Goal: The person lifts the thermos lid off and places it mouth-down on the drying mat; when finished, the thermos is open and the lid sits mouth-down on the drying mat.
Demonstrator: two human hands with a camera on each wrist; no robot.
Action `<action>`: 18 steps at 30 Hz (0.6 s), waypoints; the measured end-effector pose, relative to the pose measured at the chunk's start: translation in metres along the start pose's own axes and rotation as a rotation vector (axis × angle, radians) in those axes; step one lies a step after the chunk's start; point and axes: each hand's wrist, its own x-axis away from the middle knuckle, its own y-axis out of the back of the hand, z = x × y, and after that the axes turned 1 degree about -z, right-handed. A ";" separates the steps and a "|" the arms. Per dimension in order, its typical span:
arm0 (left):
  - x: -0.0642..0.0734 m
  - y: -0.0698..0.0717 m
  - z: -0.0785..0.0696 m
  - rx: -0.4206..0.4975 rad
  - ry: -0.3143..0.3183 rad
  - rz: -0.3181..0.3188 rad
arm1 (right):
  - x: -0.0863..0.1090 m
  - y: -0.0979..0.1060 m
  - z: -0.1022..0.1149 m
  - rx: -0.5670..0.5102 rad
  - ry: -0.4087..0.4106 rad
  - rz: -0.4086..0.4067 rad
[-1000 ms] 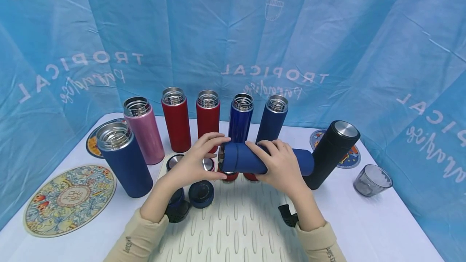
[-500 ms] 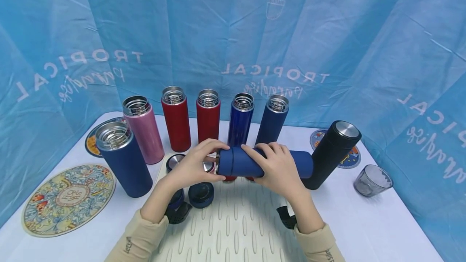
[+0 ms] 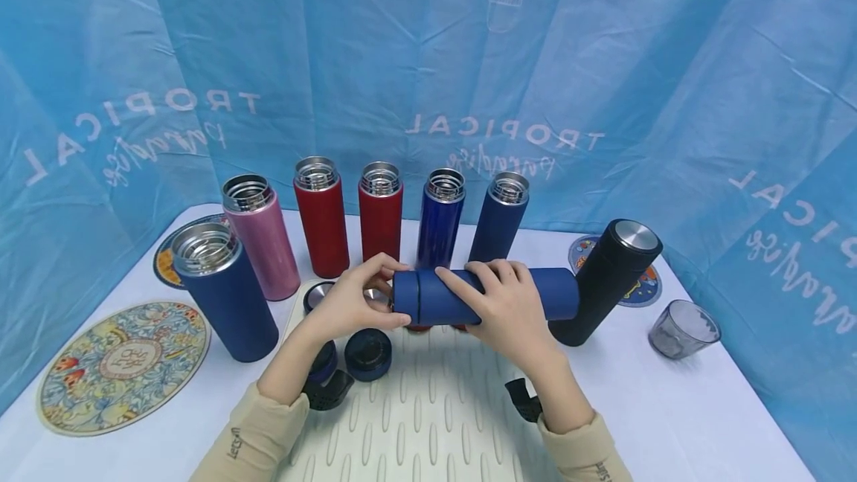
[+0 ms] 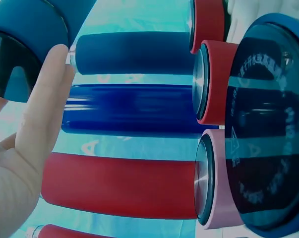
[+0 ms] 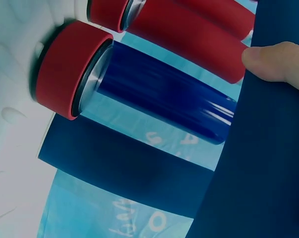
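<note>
A blue thermos (image 3: 559, 292) lies level above the light ribbed mat (image 3: 428, 422), its lid end pointing left. My right hand (image 3: 512, 311) grips it round the middle. With fingers above and thumb below, my left hand (image 3: 358, 300) holds the lid end. The left wrist view has that lid end (image 4: 25, 25) at upper left, fingertips at its edge. In the right wrist view a thumb lies on the thermos body (image 5: 253, 163). Under the hands stand loose lids: a dark blue lid (image 3: 368, 355) near the left wrist, and red lids (image 4: 216, 82) and a pink one (image 4: 223, 183) behind.
Behind stand uncapped bottles: pink (image 3: 268, 244), two red including one red bottle (image 3: 323, 233), glossy blue (image 3: 440, 225) and navy (image 3: 498, 225). A wide blue bottle (image 3: 230, 311) is at left. At right are a capped black bottle (image 3: 596, 296) and a grey glass (image 3: 683, 329).
The thermos has shifted slightly left at its lid end and tilted a little. My left fingers and thumb have moved in closer round the lid end; the right hand keeps its grip.
</note>
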 end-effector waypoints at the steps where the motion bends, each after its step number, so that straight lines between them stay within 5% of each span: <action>1: 0.000 0.000 0.000 0.011 0.009 0.010 | 0.000 0.001 0.000 -0.001 -0.002 0.001; 10: 0.002 0.001 -0.001 0.019 -0.057 0.074 | 0.001 0.001 0.000 -0.028 -0.033 0.030; 18: 0.002 0.001 -0.001 0.013 -0.087 0.017 | 0.001 0.002 -0.001 -0.046 -0.045 0.048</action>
